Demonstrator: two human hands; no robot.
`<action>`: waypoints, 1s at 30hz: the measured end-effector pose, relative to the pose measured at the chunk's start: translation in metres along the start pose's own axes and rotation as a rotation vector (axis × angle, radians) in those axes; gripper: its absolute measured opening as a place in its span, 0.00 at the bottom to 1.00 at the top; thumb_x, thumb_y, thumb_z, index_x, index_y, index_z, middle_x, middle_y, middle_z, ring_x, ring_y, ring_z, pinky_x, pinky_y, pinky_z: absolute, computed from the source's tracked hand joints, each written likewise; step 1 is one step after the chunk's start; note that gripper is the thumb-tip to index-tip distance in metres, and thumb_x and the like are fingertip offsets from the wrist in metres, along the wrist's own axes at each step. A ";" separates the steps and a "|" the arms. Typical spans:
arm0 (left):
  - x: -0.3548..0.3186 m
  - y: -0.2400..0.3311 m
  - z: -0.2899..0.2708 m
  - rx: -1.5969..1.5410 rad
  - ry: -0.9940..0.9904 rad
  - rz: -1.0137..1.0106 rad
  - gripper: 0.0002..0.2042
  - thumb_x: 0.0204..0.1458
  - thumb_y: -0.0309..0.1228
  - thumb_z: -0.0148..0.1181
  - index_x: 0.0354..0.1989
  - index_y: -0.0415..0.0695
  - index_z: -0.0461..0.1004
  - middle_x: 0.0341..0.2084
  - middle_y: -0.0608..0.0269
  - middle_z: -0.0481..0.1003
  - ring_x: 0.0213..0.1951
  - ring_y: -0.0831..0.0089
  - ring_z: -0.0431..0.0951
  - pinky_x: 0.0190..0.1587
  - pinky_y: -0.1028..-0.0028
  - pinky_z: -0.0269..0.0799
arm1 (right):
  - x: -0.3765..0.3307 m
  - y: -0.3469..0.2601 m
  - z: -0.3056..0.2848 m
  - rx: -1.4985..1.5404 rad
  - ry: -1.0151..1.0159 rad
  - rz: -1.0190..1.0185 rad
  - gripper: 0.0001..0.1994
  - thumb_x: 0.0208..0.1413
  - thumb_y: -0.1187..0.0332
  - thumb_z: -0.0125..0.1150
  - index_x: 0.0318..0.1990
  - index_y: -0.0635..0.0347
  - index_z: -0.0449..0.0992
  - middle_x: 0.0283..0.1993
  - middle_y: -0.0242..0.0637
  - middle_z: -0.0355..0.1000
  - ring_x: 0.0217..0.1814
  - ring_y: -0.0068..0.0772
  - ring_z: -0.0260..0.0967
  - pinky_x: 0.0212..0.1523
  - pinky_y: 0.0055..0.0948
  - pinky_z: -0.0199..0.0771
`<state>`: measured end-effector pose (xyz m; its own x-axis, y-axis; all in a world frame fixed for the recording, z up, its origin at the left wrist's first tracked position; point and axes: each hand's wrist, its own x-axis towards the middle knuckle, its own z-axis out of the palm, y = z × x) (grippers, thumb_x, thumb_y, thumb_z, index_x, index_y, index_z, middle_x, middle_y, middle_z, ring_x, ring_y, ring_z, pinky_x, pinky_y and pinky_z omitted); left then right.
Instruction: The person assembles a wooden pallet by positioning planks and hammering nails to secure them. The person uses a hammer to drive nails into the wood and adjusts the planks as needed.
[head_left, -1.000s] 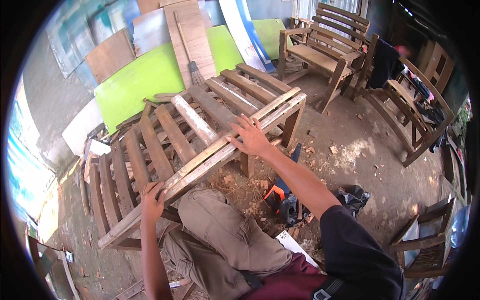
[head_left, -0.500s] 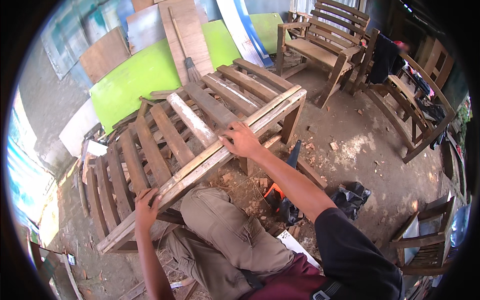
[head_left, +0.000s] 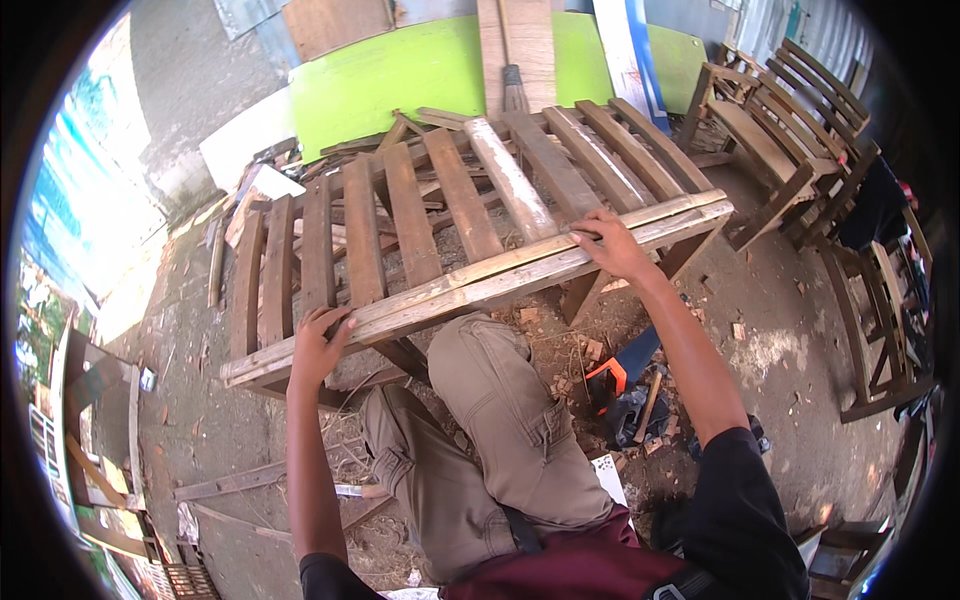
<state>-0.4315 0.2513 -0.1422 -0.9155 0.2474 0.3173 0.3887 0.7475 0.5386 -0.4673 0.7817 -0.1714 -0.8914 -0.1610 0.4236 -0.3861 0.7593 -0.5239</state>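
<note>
A long narrow wooden strip (head_left: 460, 280) lies along the near rail (head_left: 480, 298) of a slatted wooden frame that stands in front of my knees. My left hand (head_left: 320, 345) is closed over the strip near its left end, fingers on top. Farther right, my right hand (head_left: 612, 243) curls its fingers over the same strip. Brown slats (head_left: 410, 215) run from this rail toward the back, and one slat (head_left: 508, 180) has worn white paint. The undersides of both grips are hidden.
A handsaw (head_left: 638, 355) with an orange handle lies on the ground by my right knee, near black plastic (head_left: 630, 412). Wooden benches (head_left: 765, 140) stand at the far right. Behind the frame, a broom (head_left: 513, 88) leans on boards, including a green panel (head_left: 400, 75).
My view has turned left, so the frame and benches appear farther right. Both hands stay on the strip, in nearly the same places along it.
</note>
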 end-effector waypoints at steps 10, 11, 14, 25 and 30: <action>-0.002 0.000 -0.002 -0.078 0.028 -0.079 0.15 0.52 0.37 0.72 0.44 0.41 0.83 0.38 0.52 0.80 0.43 0.54 0.76 0.48 0.60 0.71 | 0.012 0.002 -0.007 0.084 -0.106 0.095 0.14 0.58 0.64 0.69 0.46 0.64 0.81 0.48 0.45 0.77 0.55 0.48 0.72 0.60 0.40 0.68; -0.003 -0.002 -0.001 -0.057 0.038 -0.063 0.15 0.52 0.38 0.72 0.43 0.42 0.84 0.39 0.52 0.80 0.44 0.54 0.76 0.48 0.59 0.72 | 0.009 0.004 -0.003 0.023 -0.082 0.046 0.14 0.59 0.66 0.67 0.48 0.65 0.80 0.49 0.47 0.76 0.57 0.48 0.72 0.61 0.39 0.67; -0.001 -0.009 0.003 0.025 0.088 0.061 0.16 0.52 0.40 0.72 0.43 0.42 0.83 0.39 0.53 0.80 0.45 0.52 0.76 0.50 0.59 0.72 | 0.005 0.012 -0.002 0.018 -0.031 -0.003 0.13 0.59 0.68 0.66 0.47 0.67 0.79 0.49 0.48 0.75 0.56 0.49 0.71 0.61 0.40 0.67; 0.001 -0.030 0.013 0.048 0.064 0.042 0.18 0.53 0.48 0.69 0.45 0.50 0.84 0.45 0.58 0.79 0.56 0.55 0.72 0.62 0.54 0.63 | 0.009 0.011 0.005 -0.012 -0.007 0.006 0.13 0.59 0.67 0.68 0.46 0.67 0.79 0.45 0.44 0.74 0.52 0.42 0.72 0.57 0.34 0.69; 0.004 -0.029 0.009 0.062 0.048 0.030 0.18 0.52 0.45 0.71 0.45 0.48 0.84 0.45 0.56 0.78 0.56 0.55 0.73 0.61 0.57 0.64 | 0.015 0.017 0.005 -0.031 -0.016 -0.032 0.14 0.58 0.66 0.69 0.46 0.67 0.80 0.44 0.44 0.74 0.50 0.42 0.72 0.56 0.34 0.69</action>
<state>-0.4474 0.2358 -0.1638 -0.8967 0.2416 0.3709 0.4077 0.7770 0.4796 -0.4884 0.7887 -0.1772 -0.8825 -0.1955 0.4278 -0.4071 0.7729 -0.4867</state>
